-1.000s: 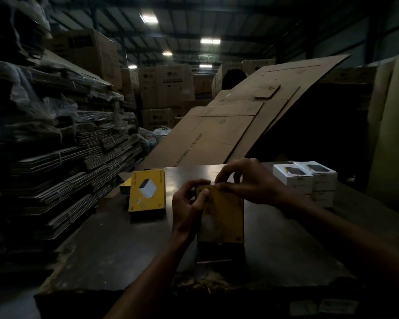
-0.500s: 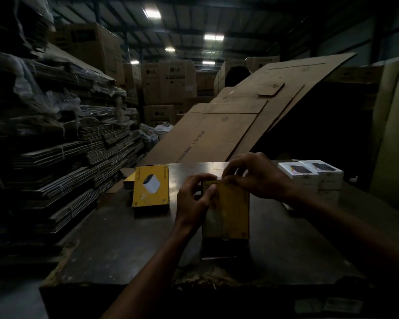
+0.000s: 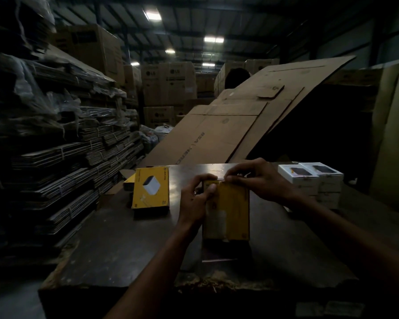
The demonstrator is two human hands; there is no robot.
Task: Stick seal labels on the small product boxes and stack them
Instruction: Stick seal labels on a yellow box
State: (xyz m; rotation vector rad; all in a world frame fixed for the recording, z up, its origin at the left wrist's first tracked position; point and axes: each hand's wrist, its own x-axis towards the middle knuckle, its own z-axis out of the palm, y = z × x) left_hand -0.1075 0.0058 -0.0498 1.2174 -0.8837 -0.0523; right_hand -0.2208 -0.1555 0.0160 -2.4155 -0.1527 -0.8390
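Dim warehouse, dark tabletop (image 3: 115, 245). Near edge chipped and ragged, debris along it; a broad bare stretch of surface lies between that edge and the work. Mid-table, slightly right of centre, a yellow product box (image 3: 226, 212) stands upright, its lower end on the tabletop. Left hand (image 3: 195, 199) grips the box's upper left side, thumb curled onto the near face. Right hand (image 3: 253, 178) reaches across the box's top edge, fingertips pinched there on a small pale strip; too dark to tell whether this is the seal label. Open surface on both sides of the held box. Toward the far left corner, a second yellow box (image 3: 150, 188) stands apart from the hands, printed face toward the camera, with another yellow piece (image 3: 129, 182) just behind it at the left edge. At the far right corner, white boxes (image 3: 311, 180) sit stacked, two across on top, well apart from the right hand. Beyond the far edge, a large flattened cardboard sheet (image 3: 228, 125) leans up and to the right. Left of the table, bundled flat cartons (image 3: 62, 143) stacked high, close to the left edge. Farther back, tall brown cartons (image 3: 168, 84) under ceiling lights.
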